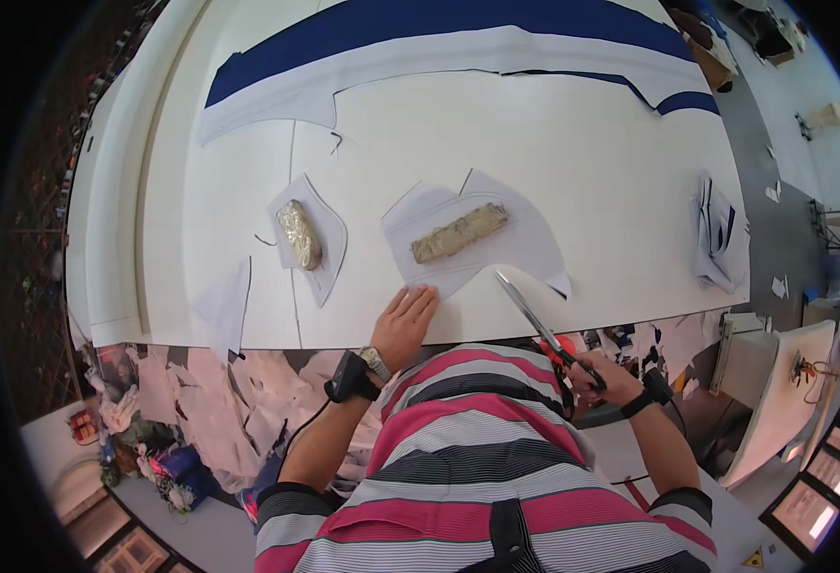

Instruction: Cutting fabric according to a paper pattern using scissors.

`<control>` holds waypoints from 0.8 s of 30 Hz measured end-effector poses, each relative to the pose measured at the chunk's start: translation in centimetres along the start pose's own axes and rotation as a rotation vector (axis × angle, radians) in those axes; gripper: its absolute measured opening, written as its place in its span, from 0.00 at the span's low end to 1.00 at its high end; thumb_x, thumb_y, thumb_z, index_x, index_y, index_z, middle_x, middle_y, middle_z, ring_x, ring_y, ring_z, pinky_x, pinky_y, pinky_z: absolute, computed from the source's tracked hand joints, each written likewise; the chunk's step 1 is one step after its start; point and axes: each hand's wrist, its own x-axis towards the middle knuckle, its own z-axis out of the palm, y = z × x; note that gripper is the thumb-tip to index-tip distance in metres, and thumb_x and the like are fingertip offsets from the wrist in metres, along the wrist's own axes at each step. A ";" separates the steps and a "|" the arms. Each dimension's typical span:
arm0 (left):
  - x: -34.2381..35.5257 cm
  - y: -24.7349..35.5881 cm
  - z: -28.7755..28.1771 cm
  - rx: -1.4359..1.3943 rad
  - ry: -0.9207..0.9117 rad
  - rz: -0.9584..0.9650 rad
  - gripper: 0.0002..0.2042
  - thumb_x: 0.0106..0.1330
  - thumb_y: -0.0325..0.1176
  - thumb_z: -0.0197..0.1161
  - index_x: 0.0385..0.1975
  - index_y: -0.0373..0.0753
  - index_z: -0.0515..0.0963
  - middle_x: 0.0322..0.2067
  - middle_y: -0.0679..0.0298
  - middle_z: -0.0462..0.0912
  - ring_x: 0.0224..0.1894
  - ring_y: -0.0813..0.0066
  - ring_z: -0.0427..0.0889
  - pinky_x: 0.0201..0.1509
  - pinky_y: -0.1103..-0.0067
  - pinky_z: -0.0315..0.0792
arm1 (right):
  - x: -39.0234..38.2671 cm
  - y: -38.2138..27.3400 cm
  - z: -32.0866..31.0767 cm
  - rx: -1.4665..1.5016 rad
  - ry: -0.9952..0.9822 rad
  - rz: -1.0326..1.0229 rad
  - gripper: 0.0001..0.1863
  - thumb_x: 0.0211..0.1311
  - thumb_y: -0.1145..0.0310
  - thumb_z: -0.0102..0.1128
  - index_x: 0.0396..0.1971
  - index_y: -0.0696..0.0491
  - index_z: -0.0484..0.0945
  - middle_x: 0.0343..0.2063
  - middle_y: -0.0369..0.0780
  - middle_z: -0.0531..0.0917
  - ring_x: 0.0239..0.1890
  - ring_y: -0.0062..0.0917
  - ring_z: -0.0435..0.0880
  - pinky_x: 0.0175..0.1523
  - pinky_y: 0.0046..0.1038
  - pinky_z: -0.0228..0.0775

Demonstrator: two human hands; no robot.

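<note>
My right hand (603, 376) is closed around the handles of large metal shears (527, 307), whose blades point up and left over the table's near edge. Flat on the table lies my left hand (407, 320), fingers stretched out, fingertips at the lower edge of a pale cut fabric piece (535, 224). A long wrapped weight (458, 233) rests on that piece. Left of it, a smaller pale fabric piece (329, 234) carries a second wrapped weight (300, 235). A narrow pale scrap (224, 306) lies near the table's front left edge.
Across the far side of the white table (420, 143) spreads a layered blue and white cloth (458, 33). Folded fabric (719, 234) sits at the right edge. Below the front edge hang many pale offcuts (220, 401). A white board (783, 401) stands at the right.
</note>
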 end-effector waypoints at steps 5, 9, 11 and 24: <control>-1.9 -1.2 0.5 0.027 0.055 -0.105 0.24 0.66 0.24 0.61 0.64 0.31 0.76 0.68 0.53 0.77 0.75 0.55 0.72 0.82 0.57 0.61 | 0.9 1.0 -4.2 0.202 -0.275 0.121 0.28 0.71 0.41 0.69 0.42 0.54 0.76 0.20 0.30 0.69 0.17 0.12 0.64 0.21 0.18 0.53; -1.5 0.4 0.7 -0.052 0.179 -0.211 0.20 0.68 0.23 0.62 0.61 0.31 0.78 0.66 0.53 0.79 0.73 0.53 0.74 0.77 0.59 0.69 | 1.8 -0.8 -5.4 0.245 -0.376 0.273 0.32 0.68 0.35 0.68 0.44 0.53 0.76 0.21 0.29 0.68 0.19 0.12 0.63 0.22 0.17 0.51; -1.3 1.2 1.1 -0.096 0.225 -0.292 0.18 0.71 0.24 0.63 0.59 0.32 0.79 0.64 0.53 0.80 0.71 0.52 0.76 0.75 0.60 0.72 | 2.7 -1.6 -5.9 0.279 -0.467 0.282 0.31 0.68 0.36 0.69 0.43 0.52 0.76 0.21 0.29 0.68 0.19 0.12 0.62 0.22 0.17 0.51; -0.8 3.1 3.1 0.067 0.341 -0.454 0.18 0.65 0.24 0.65 0.55 0.35 0.83 0.64 0.55 0.80 0.72 0.50 0.74 0.76 0.54 0.68 | 6.5 -8.4 -6.8 -0.431 -0.306 0.181 0.20 0.79 0.50 0.63 0.34 0.50 0.72 0.16 0.25 0.66 0.15 0.09 0.62 0.20 0.18 0.51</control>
